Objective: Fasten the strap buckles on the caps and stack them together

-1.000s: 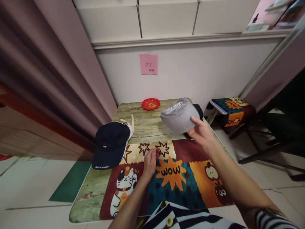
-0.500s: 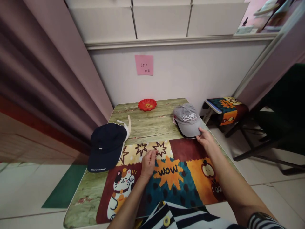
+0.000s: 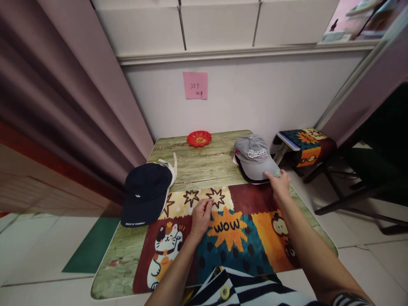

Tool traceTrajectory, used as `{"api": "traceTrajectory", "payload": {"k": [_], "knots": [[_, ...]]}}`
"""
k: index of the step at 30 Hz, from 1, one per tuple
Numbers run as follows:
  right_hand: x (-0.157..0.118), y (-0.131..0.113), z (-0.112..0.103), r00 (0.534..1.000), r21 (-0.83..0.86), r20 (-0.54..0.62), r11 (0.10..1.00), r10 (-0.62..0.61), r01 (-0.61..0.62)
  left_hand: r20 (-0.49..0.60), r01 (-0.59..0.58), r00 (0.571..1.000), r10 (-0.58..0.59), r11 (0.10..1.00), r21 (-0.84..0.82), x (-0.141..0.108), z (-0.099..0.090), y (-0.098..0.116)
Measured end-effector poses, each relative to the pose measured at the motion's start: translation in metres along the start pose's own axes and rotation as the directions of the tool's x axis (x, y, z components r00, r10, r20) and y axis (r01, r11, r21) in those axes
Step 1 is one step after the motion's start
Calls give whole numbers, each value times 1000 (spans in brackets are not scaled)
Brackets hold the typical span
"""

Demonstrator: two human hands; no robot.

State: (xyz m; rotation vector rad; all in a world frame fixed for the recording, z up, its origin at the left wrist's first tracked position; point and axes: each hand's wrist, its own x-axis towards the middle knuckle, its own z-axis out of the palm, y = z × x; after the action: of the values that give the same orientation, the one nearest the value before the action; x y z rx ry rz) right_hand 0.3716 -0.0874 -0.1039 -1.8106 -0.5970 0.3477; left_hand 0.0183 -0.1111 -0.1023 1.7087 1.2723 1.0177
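Observation:
A grey baseball cap [image 3: 254, 154] with white "Always" lettering sits on the right side of the table, its brim facing me. My right hand [image 3: 280, 185] is at the brim's right front corner, thumb touching the brim and fingers spread away from it. My left hand [image 3: 202, 216] is over the middle of the patterned mat [image 3: 251, 196], fingers curled together, nothing visible in them. To its left lies a navy cap [image 3: 147, 190] with a pale strap, brim toward me, partly over the table's left edge.
A red scalloped dish [image 3: 199, 139] stands at the back of the wood-patterned table [image 3: 204, 163]. A pink note [image 3: 195, 85] is stuck on the wall behind. Curtains hang at the left. At the right are a small bench with a similar mat [image 3: 307, 138] and a dark chair [image 3: 369, 170].
My right hand's fingers have spread from the grey cap's brim, the thumb still touching it. My left hand stays about where it was. The whole view has shifted slightly.

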Motion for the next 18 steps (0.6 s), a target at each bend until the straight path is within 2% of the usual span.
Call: {"api": "traceTrajectory", "payload": {"k": [3,7,9,13,18], "knots": [[-1,-15,-1,983,-280,-85,951,-162,132,-3,-10,1000,10,1000,7,0,0,0],[8,-40,17,948,-424,-22,861,-318,280,-5,-21,1000,21,1000,5,0,0,1],[11,-44,29,946,-476,37,827,-323,301,-9,-23,1000,23,1000,1,-1,0,1],[10,-33,45,951,-531,221,791,-217,304,-11,-25,1000,25,1000,-3,-1,1,0],[4,-24,46,955,-540,214,791,-203,289,-9,-32,999,32,999,3,-1,1,-1]]}}
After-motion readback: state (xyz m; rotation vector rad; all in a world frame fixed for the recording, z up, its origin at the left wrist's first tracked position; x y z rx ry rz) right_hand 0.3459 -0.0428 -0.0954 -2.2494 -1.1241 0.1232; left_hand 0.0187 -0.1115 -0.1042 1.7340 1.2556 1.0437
